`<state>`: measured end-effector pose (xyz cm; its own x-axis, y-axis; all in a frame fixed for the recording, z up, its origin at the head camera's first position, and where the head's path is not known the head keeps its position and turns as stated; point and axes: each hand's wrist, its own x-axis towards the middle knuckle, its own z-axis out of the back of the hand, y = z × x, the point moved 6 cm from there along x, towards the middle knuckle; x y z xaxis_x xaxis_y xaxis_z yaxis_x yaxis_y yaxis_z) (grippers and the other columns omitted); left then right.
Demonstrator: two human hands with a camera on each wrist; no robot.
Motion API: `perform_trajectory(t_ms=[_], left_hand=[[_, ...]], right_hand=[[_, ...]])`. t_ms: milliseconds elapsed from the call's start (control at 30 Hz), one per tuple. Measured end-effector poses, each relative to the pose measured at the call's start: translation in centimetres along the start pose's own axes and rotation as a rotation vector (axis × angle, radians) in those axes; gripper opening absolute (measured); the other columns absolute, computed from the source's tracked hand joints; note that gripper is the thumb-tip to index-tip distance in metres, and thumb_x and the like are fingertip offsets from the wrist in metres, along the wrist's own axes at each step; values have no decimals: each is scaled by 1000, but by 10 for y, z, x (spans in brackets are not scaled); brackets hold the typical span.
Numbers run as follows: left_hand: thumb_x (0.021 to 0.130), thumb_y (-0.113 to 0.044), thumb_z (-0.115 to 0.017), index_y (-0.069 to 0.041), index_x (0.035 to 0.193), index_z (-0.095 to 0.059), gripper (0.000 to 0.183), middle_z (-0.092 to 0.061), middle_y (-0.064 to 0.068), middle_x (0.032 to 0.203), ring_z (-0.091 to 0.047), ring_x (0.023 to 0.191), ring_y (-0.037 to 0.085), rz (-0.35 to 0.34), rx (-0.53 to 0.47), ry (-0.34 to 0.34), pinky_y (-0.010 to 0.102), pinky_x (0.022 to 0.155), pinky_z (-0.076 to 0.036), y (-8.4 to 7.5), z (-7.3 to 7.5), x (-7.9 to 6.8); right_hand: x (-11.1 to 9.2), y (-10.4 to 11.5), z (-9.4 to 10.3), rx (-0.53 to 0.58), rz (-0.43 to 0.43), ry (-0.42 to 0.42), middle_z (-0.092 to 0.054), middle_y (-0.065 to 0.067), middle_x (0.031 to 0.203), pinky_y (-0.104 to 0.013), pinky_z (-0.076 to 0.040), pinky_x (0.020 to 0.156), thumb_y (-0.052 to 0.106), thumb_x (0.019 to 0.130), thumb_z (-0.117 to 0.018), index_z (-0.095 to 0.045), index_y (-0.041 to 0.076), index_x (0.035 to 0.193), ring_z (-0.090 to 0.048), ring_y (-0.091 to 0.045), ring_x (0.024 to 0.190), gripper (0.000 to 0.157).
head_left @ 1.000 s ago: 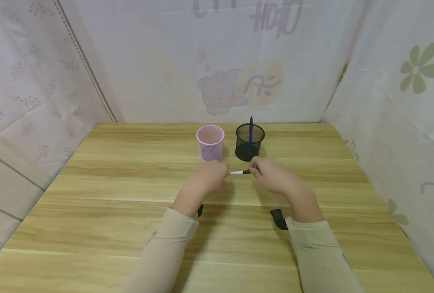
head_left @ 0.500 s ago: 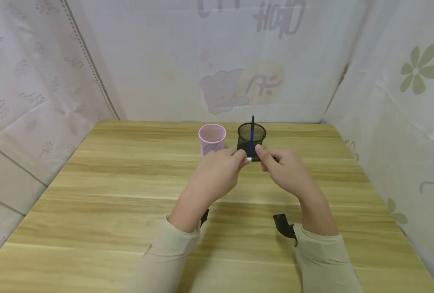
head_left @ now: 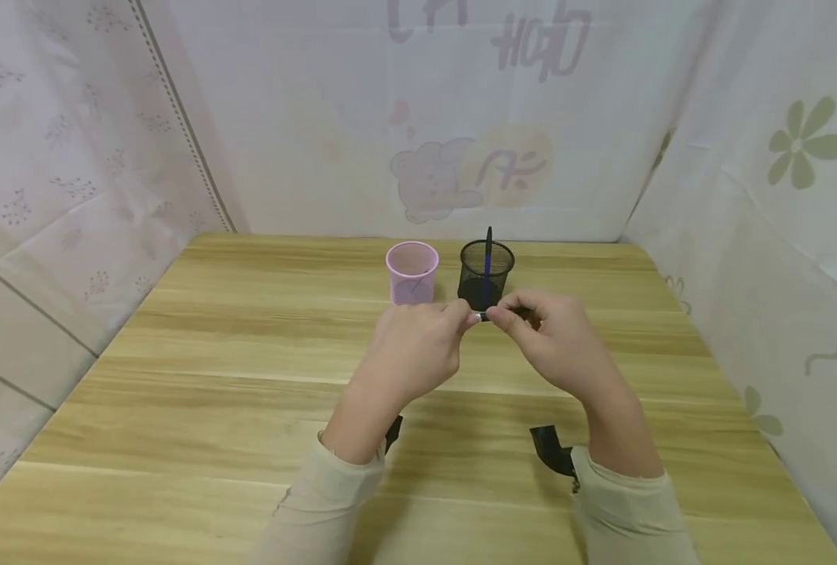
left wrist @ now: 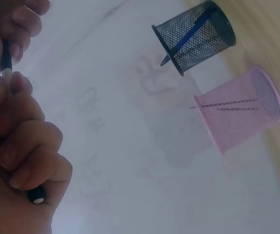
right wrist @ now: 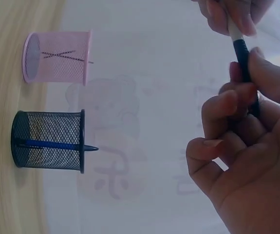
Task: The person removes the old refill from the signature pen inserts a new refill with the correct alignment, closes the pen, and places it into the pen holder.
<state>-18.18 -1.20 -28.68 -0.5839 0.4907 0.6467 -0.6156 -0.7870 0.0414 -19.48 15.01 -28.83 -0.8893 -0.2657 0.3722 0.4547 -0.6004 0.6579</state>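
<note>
Both hands hold one black-and-white pen [right wrist: 241, 51] level between them, just in front of the black cup in the head view. My left hand [head_left: 414, 345] has its fingers curled round the white part; a black end with a pale tip pokes out below its little finger in the left wrist view. The black part is pinched between thumb and fingers of my right hand [head_left: 560, 337], whose outer fingers curl loosely. Most of the pen is hidden by the fingers. Behind stand a black mesh pen cup [head_left: 478, 294] and a pink mesh pen cup [head_left: 413, 290].
A blue pen [right wrist: 52, 145] with a dark end leans in the black cup. Thin dark sticks [left wrist: 232, 103] sit inside the pink one. Black curved pieces [head_left: 551, 451] jut from both sleeves over the wooden table [head_left: 199, 353]. Printed cloth [head_left: 305, 118] encloses the back and sides.
A second ago the hands were wider apart, with more of the pen's white part showing. They have since come together, turned more thumb-to-thumb, and only a short piece shows between them.
</note>
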Motion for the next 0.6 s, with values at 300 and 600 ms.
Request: perform_trajectory(t_ms=[300,600], left_hand=[[107,-28,-64,-17,76,-62,33,-44,-8,53,-35,49,9,3,-13,-10,29,43,-34,0,2,-2],[107,-30,-63,-17,76,-62,34,-37,-8,53,-29,50,9,-15,-26,-45,28,44,-32,-4,3,-2]], right_hand=[[-3,3,0,38,-24,101,-76,-8,112,-28,-53,80,25,104,-71,-66,9,122,-71,-19,93,25],[-6,-7,0,26,-99,103,-56,-1,65,-28,-44,55,37,116,-45,-66,10,85,-50,-14,56,46]])
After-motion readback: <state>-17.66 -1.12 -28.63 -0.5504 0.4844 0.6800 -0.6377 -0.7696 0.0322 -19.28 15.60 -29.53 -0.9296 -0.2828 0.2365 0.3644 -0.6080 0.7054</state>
